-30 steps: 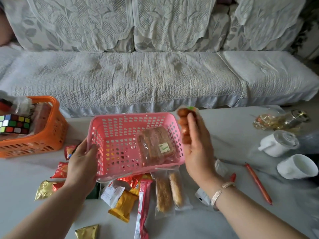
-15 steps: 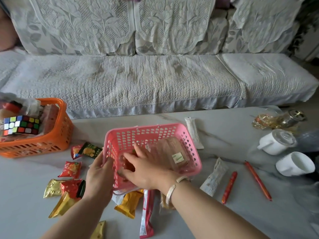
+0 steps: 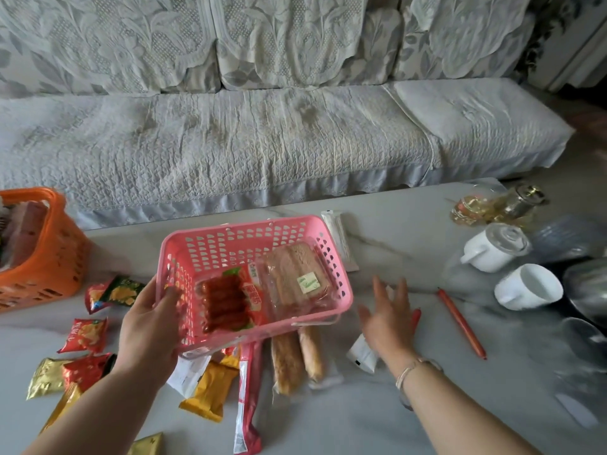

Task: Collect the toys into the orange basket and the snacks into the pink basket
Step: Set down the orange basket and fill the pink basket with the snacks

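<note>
We see a sofa (image 3: 249, 136) under quilted and lace covers just behind the marble-patterned tabletop (image 3: 377, 418). On the tabletop's right end stand two white mugs (image 3: 525, 287), one lidded, with a glass jar (image 3: 520, 205) behind them, nearer the sofa.

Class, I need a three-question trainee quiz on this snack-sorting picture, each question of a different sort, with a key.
1. True or false: the left hand holds the pink basket by its side wall.
2. Which is in the pink basket? A) the sausage pack and the wrapped bread; B) a white mug; C) a gold packet.
3. Fill in: the right hand is open and holds ____.

Key
1. True; its grip is on the left wall.
2. A.
3. Nothing; it hovers over the table near a white packet.
</note>
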Demonstrator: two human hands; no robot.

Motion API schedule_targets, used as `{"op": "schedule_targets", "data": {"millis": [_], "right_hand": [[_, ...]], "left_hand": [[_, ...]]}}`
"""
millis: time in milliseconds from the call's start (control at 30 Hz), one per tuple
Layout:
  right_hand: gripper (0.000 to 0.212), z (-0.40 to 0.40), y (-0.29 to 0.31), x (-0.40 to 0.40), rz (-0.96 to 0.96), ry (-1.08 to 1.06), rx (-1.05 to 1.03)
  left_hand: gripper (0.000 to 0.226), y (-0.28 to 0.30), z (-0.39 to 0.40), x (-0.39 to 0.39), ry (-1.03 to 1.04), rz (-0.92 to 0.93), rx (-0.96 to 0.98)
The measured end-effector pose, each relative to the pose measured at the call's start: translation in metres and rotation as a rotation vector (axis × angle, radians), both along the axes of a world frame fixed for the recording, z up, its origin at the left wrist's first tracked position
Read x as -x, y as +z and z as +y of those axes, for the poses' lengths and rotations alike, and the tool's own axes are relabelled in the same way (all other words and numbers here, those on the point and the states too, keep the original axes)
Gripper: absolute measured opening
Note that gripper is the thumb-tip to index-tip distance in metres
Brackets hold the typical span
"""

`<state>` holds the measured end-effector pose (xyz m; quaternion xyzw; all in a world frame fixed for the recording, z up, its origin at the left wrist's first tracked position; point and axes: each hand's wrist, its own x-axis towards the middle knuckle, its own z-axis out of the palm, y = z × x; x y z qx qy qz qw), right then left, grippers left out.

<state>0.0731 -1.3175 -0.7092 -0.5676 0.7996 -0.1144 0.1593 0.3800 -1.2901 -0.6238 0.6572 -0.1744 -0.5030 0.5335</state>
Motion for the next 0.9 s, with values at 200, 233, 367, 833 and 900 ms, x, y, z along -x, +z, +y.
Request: {"op": "schedule_targets", "data": {"millis": [200,233,367,833,900], "right_hand": [[0.066,0.019,-0.051,-0.003,0.399,0.116,-0.306],[0.062,0.022,-0.054,-0.004,0.409,0.098,-0.310],[0.051,0.026,-0.064,-0.007,0.325,0.010,-0.223],[0.061,-0.019,0.035,0.005,-0.164,0.039,0.314],[0.062,-0.026,0.072,-0.014,-0.236,0.101,0.463]], "left_hand": [[0.016,0.001,-0.004,0.007,0.010,-0.003,0.004],[0.017,-0.001,-0.005,0.008,0.019,-0.019,-0.007],[0.024,-0.001,-0.006,0.008,0.035,-0.042,-0.012],[0.022,0.005,-0.007,0.010,0.039,0.007,-0.011],[0.022,0.006,-0.006,0.010,0.037,0.035,-0.014]]}}
